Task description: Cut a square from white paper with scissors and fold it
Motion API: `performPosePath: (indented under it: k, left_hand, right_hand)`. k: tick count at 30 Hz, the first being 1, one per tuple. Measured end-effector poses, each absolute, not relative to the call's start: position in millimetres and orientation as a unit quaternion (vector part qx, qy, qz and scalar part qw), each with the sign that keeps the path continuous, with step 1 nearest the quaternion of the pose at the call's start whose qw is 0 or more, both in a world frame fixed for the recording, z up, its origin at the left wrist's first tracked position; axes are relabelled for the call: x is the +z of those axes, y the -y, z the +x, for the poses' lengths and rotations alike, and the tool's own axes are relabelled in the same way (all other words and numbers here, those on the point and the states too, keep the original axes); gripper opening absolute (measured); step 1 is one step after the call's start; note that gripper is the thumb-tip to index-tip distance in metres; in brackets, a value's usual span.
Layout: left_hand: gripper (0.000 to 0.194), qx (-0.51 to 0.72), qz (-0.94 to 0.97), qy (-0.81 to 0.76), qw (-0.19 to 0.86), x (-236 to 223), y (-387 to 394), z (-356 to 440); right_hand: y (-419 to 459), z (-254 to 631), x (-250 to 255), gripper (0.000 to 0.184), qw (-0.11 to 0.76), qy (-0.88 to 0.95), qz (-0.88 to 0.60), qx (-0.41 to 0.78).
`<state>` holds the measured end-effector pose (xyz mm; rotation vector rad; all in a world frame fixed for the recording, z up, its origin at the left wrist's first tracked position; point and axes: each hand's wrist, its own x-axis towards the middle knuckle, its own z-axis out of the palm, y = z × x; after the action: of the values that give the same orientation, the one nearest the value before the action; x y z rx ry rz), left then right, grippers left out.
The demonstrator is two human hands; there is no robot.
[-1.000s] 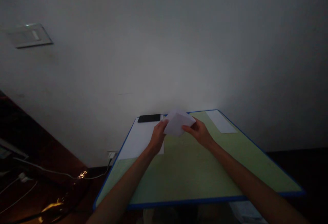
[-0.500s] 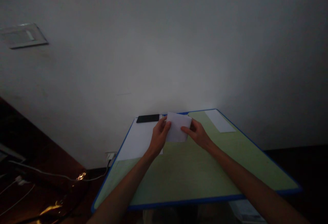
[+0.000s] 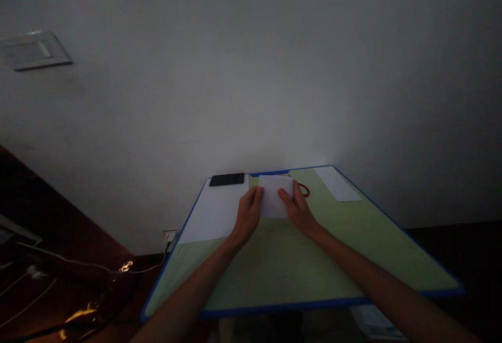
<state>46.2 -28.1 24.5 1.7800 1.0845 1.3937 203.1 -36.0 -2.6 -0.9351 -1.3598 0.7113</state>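
Observation:
A small white piece of paper (image 3: 273,196), squarish and seemingly folded, is held up above the far half of the table. My left hand (image 3: 249,207) grips its left edge, thumb in front and the other fingers hidden behind. On the right edge my right hand (image 3: 298,208) has hold too, its thumb lying across the front face. Just past the right hand's fingers a red loop (image 3: 305,190) shows, partly hidden; its kind I cannot make out.
The green table (image 3: 314,264) has a blue rim and stands against a grey wall. A large white sheet (image 3: 214,212) lies at its left, under a black flat phone-like object (image 3: 226,179). A white strip of paper (image 3: 338,184) lies far right. A cable (image 3: 90,265) runs to a wall socket (image 3: 170,236).
Both hands have shifted slightly right with the paper, which now sits straighter. The red loop beside my right hand has come into view.

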Motion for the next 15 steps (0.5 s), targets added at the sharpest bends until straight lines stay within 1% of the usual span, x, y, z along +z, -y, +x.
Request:
performPosePath:
  k: [3,9,12,15]
  left_hand:
    - [0.040,0.533,0.670,-0.412,0.312,23.6,26.9,44.9]
    - [0.038,0.533,0.667,-0.386,0.350,22.8,31.6,47.3]
    - [0.033,0.533,0.670,-0.386,0.344,23.5,35.1,48.0]
    - [0.031,0.539,0.660,-0.396,0.341,24.7,37.8,47.3]
  right_hand:
    - [38.7,201.4,-0.7,0.046,0.629,0.583,-0.409,0.310]
    - [40.6,200.2,1.9,0.052,0.641,0.571,-0.424,0.289]
    - [40.3,200.5,1.7,0.051,0.641,0.577,-0.429,0.269]
    - [41.1,199.8,0.8,0.052,0.630,0.591,-0.418,0.282]
